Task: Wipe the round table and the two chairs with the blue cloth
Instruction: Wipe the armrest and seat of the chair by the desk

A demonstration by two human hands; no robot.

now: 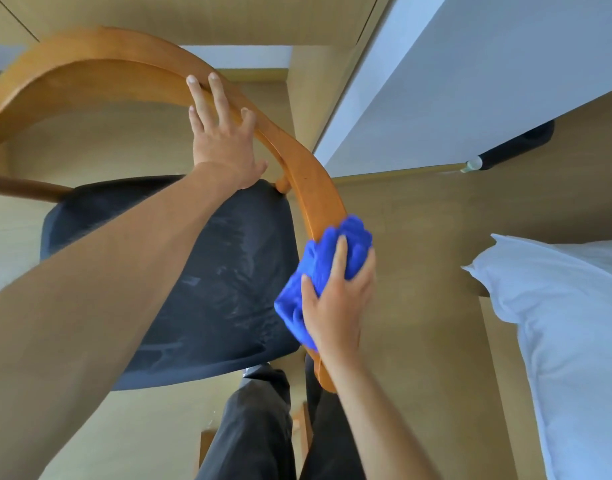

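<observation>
A wooden chair with a curved backrest-and-arm rail (100,69) and a dark seat cushion (207,271) fills the view from above. My left hand (221,133) lies across the rail near its top, fingers straight and spread over the wood. My right hand (335,299) grips the bunched blue cloth (328,261) and presses it around the rail's right arm, near its front end. The seat cushion shows pale smear marks. The round table and the second chair are out of view.
A bed with white sheets (567,323) stands at the right. A white wall panel (470,74) rises at the upper right, with a dark door stop (515,143) at its foot. My dark-trousered legs (263,427) stand right behind the chair on the tan floor.
</observation>
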